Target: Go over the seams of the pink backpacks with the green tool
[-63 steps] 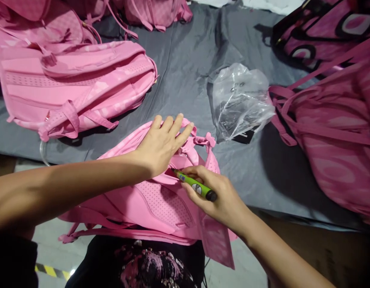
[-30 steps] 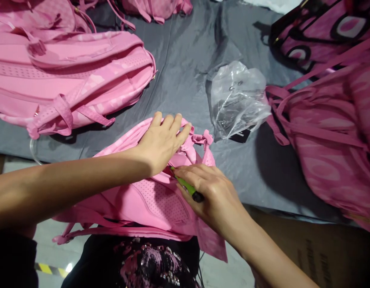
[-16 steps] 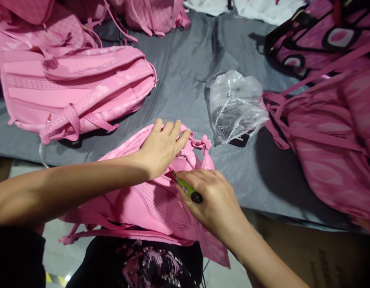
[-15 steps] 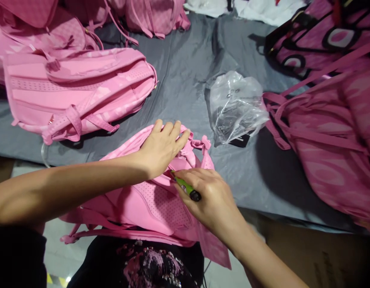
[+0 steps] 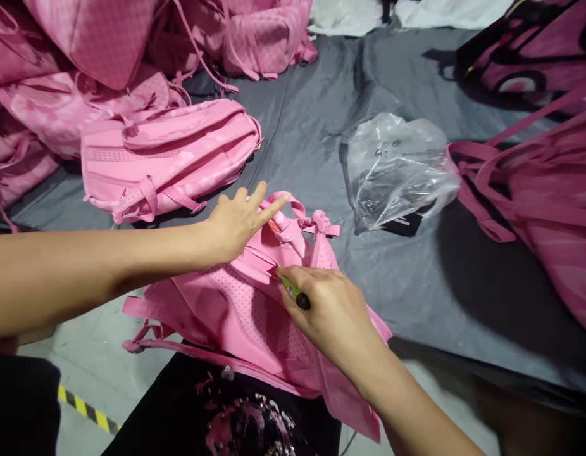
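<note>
A pink backpack lies back side up, partly on the table edge and partly over my lap. My right hand is closed around a small green-handled tool with a black end. The tool's tip meets the seam above the dotted back panel; its exact kind is hidden by my fingers. Fingers spread, my left hand rests on the upper part of the same backpack, near its top handle and a knotted strap.
Another pink backpack lies at the left, with a pile of pink bags behind it. A clear plastic bag with a black card sits on the grey-covered table. More pink bags stand at the right.
My left hand has shifted slightly left, its fingers spreading more. My right hand stays at the seam with the tool. The whole view has shifted somewhat.
</note>
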The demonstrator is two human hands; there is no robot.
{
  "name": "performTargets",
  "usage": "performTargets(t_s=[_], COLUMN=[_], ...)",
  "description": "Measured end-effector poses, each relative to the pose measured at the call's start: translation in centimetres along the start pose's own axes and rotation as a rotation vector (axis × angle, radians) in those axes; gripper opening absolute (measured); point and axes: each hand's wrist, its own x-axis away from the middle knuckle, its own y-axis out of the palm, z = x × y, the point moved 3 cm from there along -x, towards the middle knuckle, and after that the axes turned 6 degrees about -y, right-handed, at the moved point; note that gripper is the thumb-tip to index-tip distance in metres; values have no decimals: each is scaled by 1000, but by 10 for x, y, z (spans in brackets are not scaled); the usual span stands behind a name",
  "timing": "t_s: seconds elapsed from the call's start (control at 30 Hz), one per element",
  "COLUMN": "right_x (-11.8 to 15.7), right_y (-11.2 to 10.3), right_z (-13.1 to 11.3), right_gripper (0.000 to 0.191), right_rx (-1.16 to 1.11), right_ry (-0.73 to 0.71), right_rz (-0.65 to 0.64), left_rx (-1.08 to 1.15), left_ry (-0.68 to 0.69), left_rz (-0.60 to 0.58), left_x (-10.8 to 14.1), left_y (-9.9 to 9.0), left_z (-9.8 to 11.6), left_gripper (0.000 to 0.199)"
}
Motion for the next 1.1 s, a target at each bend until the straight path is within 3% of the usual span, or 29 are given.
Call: performTargets(t_s=[0.3, 0.43, 0.63, 0.9, 1.1], right_x=[4, 8, 11, -14, -18], right_y=[3, 2, 3, 30, 39], right_z=[8, 11, 17, 3, -7], right_gripper=[13, 16, 17, 21, 20], right_rx=[-37, -72, -140, -407, -409], right_ry=[4, 17, -9, -5, 72], right_rz=[69, 78, 181, 428, 485], left_rx=[-44, 60, 120, 220, 238], left_ry=[152, 201, 133, 149, 104], left_rz=[115, 72, -131, 15, 55], left_x=[0, -1, -5, -10, -9], left_y=[6, 2, -5, 8, 13], left_z=[-10, -18, -21, -25, -25], left_gripper=[82, 88, 101, 98, 101])
